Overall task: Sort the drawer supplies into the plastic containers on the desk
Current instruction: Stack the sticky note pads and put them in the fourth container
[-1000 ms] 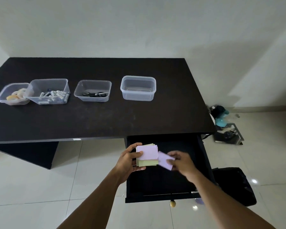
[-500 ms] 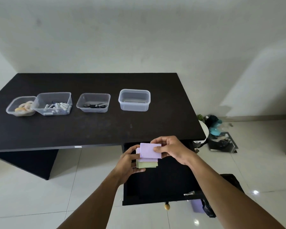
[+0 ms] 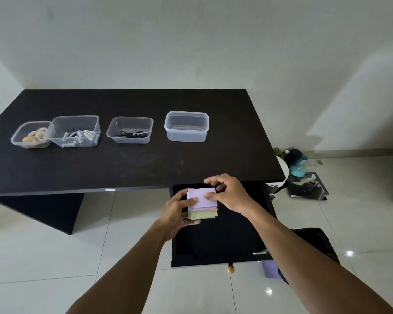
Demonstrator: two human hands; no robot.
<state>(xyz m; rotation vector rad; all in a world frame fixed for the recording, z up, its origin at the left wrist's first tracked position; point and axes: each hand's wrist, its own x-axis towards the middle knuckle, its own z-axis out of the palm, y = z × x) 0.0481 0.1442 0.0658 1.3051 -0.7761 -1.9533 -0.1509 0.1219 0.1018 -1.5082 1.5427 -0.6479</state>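
Note:
A stack of sticky notes [image 3: 203, 203], purple on top, pink and green below, is held above the open black drawer [image 3: 220, 236]. My left hand [image 3: 178, 213] grips the stack from the left and underneath. My right hand [image 3: 229, 193] pinches its top right edge. On the black desk [image 3: 132, 164] stand four clear plastic containers in a row: one with tape rolls [image 3: 31, 137], one with small white items [image 3: 76, 131], one with scissors [image 3: 130, 133], and an empty one [image 3: 186, 126] at the right.
The drawer juts out below the desk's right front edge, with a round wooden knob [image 3: 230, 268]. Clutter and a white bin [image 3: 302, 173] lie on the tiled floor to the right. A dark bag [image 3: 315, 243] sits beside the drawer.
My right hand brought a loose purple note onto the top of the stack in my left hand. Both hands have risen toward the desk edge, and my view has tilted up.

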